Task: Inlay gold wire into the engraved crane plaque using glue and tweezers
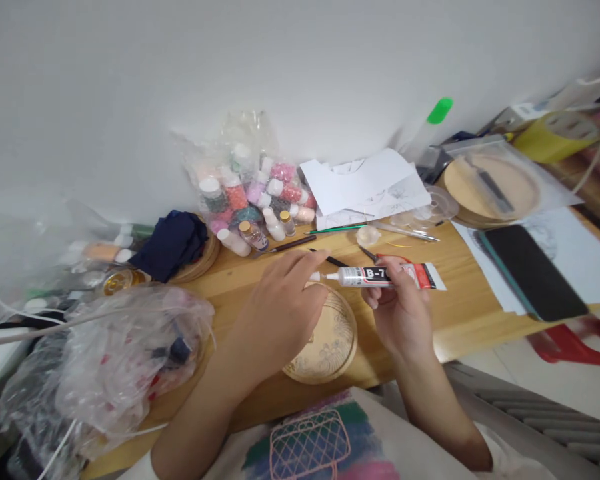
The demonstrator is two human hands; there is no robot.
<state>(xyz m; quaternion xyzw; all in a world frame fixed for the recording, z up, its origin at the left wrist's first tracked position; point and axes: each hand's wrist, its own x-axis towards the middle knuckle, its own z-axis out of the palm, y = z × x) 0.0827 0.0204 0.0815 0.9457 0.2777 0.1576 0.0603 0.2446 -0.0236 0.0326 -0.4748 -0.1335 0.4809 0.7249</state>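
My right hand is closed around a glue tube with a red and white label, held level above the wooden table. My left hand has its fingertips pinched on the white cap at the tube's nozzle end. Under both hands lies a round wooden disc with a carved wave pattern.
Clear bags of small bead bottles sit by the wall, a crumpled plastic bag at the left. White papers, thin brushes, a dark phone, a dark blue cloth and a bagged wooden disc lie around.
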